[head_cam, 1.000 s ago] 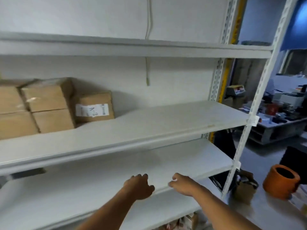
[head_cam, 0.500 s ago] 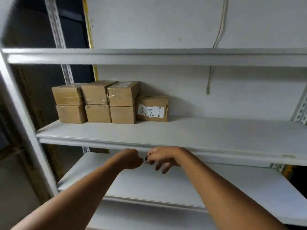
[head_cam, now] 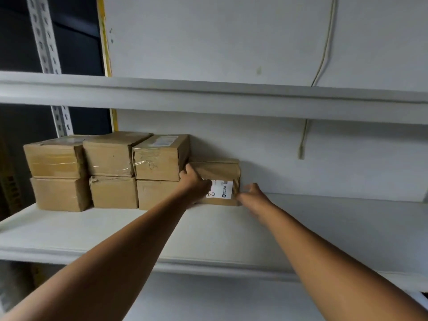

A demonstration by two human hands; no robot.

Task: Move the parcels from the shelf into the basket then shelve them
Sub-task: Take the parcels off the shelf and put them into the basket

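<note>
While the labelled parcel [head_cam: 220, 181] stands on the shelf [head_cam: 92, 230], just right of the stacked parcels [head_cam: 111, 170], the left hand [head_cam: 195, 184] grips its left side and the right hand [head_cam: 251, 195], fingers loosely spread, touches its right lower corner.

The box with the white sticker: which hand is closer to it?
Left. The left hand already lies on the box with the white sticker, at its left side. The right hand is at its right edge, maybe just touching.

Pale cable [head_cam: 324, 42] down white wall [head_cam: 208, 38] — perhaps plugged.
</note>
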